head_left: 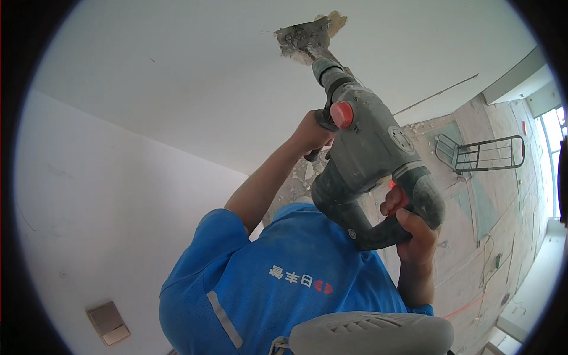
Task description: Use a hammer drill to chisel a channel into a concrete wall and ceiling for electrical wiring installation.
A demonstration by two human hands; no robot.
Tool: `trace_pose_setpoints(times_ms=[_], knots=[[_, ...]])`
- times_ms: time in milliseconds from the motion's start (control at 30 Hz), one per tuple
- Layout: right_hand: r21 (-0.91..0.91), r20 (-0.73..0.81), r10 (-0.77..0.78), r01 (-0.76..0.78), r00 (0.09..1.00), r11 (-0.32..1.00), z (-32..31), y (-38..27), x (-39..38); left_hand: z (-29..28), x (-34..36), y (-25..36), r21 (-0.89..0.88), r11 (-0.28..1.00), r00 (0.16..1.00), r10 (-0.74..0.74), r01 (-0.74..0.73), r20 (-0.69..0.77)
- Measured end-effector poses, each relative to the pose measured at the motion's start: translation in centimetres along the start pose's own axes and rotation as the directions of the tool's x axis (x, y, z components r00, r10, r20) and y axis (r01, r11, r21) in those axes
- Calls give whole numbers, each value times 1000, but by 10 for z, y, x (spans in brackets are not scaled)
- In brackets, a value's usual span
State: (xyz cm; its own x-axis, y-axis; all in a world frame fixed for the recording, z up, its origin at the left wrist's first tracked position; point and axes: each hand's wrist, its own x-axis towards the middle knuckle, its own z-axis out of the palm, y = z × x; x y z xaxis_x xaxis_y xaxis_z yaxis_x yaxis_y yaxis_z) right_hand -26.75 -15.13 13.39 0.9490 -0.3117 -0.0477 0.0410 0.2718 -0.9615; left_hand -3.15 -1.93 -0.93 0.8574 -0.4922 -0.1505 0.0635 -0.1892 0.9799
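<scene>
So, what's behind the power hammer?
Behind the power hammer, around its edges, you can see a rough broken patch in the pale surface, grey rubble and part of the blue shirt. Whatever lies directly behind its body is covered, so I can't tell.

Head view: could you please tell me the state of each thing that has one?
Power drill, held up; running or off unclear
Left hand, closed around front handle
Right hand, closed around rear handle
Wall patch, broken open
Hand cart, unheld
Brown wall plate, mounted
</scene>
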Motion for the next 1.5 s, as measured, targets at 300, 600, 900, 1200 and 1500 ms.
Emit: trace_pose_setpoints(times_ms=[300,600,900,1200,1500], knots=[[27,0,-2,2,1000,1000,23,2,8,-19,21,-15,-19,1000,997,13,-12,80],[69,-4,-69,69,998,995,-18,60,31,-21,34,-26,168,984,998,63,-62,-3],[432,-58,21,6,998,902,-56,103,37,-18,43,-10,606,794,997,72,-42,-26],[676,153,145,-211,978,706,-108,152,50,-31,-18,-4,671,736,996,-80,83,-36],[493,24,65,-68,998,867,-51,155,53,-55,24,-24,608,794,997,28,19,-68]])
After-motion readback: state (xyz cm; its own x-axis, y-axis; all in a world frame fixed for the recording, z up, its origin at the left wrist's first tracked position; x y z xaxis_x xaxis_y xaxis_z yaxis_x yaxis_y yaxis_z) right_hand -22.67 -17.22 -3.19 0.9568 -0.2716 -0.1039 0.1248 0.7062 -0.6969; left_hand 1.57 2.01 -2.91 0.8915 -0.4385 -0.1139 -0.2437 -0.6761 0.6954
